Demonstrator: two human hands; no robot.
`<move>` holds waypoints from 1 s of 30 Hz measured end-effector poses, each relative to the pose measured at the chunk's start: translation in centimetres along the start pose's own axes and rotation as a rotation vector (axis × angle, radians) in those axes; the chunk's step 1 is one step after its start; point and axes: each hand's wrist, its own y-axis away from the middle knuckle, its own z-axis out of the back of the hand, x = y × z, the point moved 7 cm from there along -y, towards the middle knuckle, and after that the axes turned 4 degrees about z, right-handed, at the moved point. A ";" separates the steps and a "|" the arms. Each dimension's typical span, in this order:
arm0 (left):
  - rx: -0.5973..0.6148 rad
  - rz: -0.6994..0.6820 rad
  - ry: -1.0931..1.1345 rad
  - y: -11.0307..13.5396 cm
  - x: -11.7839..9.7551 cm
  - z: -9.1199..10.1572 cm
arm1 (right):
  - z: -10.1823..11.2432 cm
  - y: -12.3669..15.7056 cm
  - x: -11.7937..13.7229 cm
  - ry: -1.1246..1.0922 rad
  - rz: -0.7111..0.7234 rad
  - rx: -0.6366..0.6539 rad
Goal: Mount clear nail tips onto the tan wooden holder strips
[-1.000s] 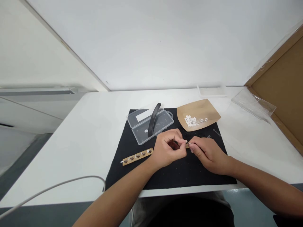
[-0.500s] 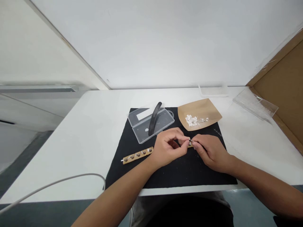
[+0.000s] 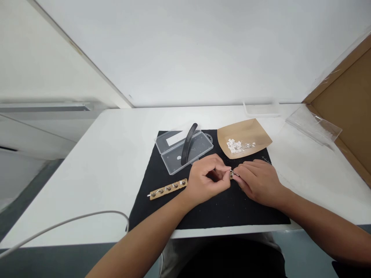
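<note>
My left hand [image 3: 208, 177] is pinched, thumb and index fingertip together at a tiny white and dark thing too small to name. My right hand [image 3: 257, 181] closes thumb and fingers on a small thin metallic piece [image 3: 235, 173], its tip meeting the left fingertips. Under the fingertips a bit of tan board shows, mostly hidden by the hands. Left of my left hand, a tan wavy-edged strip [image 3: 165, 190] lies on the black mat [image 3: 220, 210]; it carries a row of several round metal pieces with white bits.
An open clear plastic case [image 3: 174, 164] holds a dark curved file-like bar [image 3: 189, 143] leaning across it. Beside it, a brown paper tray [image 3: 246, 129] contains small white pieces. Clear plastic holders [image 3: 314, 125] and a cardboard box [image 3: 344, 100] stand at right. A cable [image 3: 72, 221] crosses the left.
My right hand has rolled over slightly, its knuckles now higher and its thumb tucked lower. The left hand keeps its pinch almost in place. The view has shifted a little.
</note>
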 end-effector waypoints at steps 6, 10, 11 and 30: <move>-0.033 -0.100 -0.095 0.0 -0.7 0.0 | 0.3 -0.3 0.5 0.055 0.045 -0.006; -0.030 -0.078 -0.100 0.0 -0.6 -0.1 | 0.3 -0.4 0.9 0.064 0.069 0.003; -0.027 -0.063 -0.092 0.1 -0.5 -0.1 | 0.3 -0.4 0.9 0.065 0.071 0.005; 0.126 0.437 0.397 1.1 2.7 -1.0 | -0.8 0.6 -0.4 -0.472 -0.191 0.168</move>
